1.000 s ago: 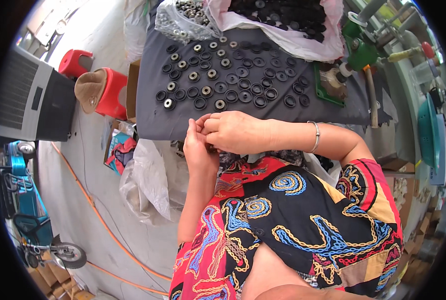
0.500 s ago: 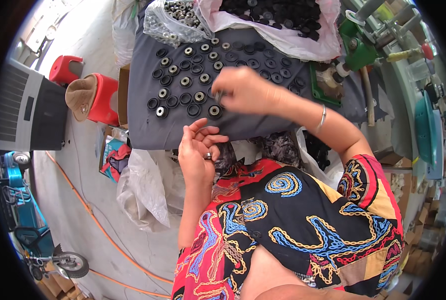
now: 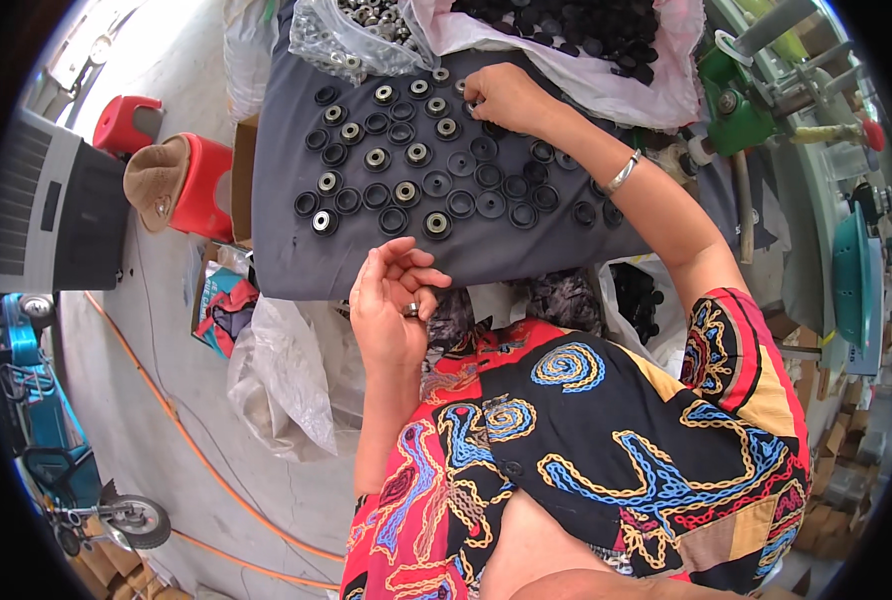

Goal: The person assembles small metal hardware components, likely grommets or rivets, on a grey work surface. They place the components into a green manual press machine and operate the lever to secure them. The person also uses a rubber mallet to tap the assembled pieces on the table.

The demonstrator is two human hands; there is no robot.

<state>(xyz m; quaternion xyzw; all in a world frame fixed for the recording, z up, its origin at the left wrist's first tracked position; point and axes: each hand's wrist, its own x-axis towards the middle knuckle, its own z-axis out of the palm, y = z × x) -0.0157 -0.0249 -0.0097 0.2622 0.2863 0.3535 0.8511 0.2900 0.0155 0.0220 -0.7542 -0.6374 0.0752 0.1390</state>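
Observation:
Rows of black plastic ring caps point(image 3: 393, 219) lie on a dark grey cloth-covered table point(image 3: 296, 265). Small metal bearings point(image 3: 437, 224) sit in several of them. My right hand point(image 3: 511, 98) is at the far side of the rows, thumb and fingers pinched low over the cloth beside a single bearing point(image 3: 461, 86). What lies between those fingertips is mostly hidden. At the table's near edge my left hand point(image 3: 396, 285) is turned palm up, fingers loosely bent and apart, with nothing visible in it.
A clear bag of metal bearings point(image 3: 351, 40) and a white sack of black caps point(image 3: 681, 60) stand on the far side. A green metal press point(image 3: 731, 100) is at the right. Red stools point(image 3: 206, 195), one with a brown hat point(image 3: 156, 185), stand left.
My right hand has moved away from the near rows to the far side, uncovering caps in the middle. My left hand has stayed nearly in place. The view has shifted slightly.

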